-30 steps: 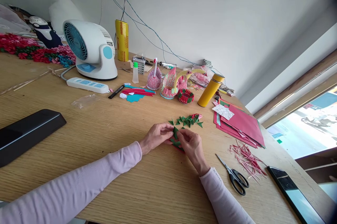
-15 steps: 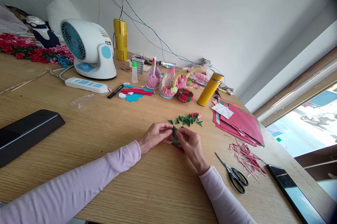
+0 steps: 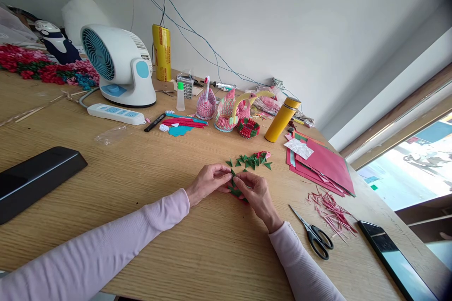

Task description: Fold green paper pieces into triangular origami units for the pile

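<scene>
Between both hands, just above the wooden table, is a small folded green paper piece [image 3: 233, 179]. My left hand [image 3: 210, 182] pinches it from the left, thumb against the fingers. From the right, my right hand [image 3: 254, 191] closes thumb and forefinger on it. More green paper shows under the right fingers, partly hidden. Beyond the hands lies a loose pile of folded green paper triangles [image 3: 251, 161] with a few red and pink ones. Farther back stands a small round red and green paper basket [image 3: 248, 128].
Black-handled scissors [image 3: 315, 235], red paper strips [image 3: 332, 211] and a phone [image 3: 391, 256] lie at right, near stacked red paper sheets [image 3: 326, 162]. A yellow bottle [image 3: 282, 119], folded-paper swans [image 3: 226, 110] and a white fan [image 3: 118, 65] stand behind. A black object [image 3: 38, 178] is at left.
The fingertips have shifted slightly, and less of the green paper piece shows between them. My right hand has moved a little. Everything else on the table stays put.
</scene>
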The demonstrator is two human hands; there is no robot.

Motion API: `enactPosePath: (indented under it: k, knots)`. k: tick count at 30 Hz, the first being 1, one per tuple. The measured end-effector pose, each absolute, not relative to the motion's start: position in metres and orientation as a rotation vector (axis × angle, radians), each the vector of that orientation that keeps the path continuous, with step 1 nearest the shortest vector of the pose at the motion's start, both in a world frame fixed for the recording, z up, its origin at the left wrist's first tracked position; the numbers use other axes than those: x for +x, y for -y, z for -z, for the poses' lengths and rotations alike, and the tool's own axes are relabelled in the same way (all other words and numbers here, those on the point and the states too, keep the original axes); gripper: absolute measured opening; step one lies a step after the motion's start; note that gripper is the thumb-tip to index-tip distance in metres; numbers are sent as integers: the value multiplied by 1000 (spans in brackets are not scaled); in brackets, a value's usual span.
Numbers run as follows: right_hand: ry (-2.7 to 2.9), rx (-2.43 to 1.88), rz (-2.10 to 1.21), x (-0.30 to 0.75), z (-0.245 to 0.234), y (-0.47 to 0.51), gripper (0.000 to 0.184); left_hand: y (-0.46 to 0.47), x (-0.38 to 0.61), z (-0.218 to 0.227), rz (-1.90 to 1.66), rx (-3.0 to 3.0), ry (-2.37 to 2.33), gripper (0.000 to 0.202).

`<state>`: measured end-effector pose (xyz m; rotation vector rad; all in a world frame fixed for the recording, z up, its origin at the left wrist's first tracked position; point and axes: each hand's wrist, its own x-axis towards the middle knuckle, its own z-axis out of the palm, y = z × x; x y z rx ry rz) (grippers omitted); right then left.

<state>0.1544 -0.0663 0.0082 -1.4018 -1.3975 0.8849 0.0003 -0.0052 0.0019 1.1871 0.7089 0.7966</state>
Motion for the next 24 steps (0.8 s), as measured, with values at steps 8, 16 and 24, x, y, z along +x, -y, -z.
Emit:
enactPosePath:
  k: [8, 16, 24]
  knots:
    - [1416, -1389, -904, 155, -7, 66, 30, 7, 0, -4, -796, 1201, -751, 32]
    - [1434, -1410, -864, 155, -4, 65, 30, 6, 3, -2, -805, 1223, -756, 30]
    - [1429, -1420, -857, 155, -5, 66, 29, 6, 3, -1, -820, 1219, -763, 30]
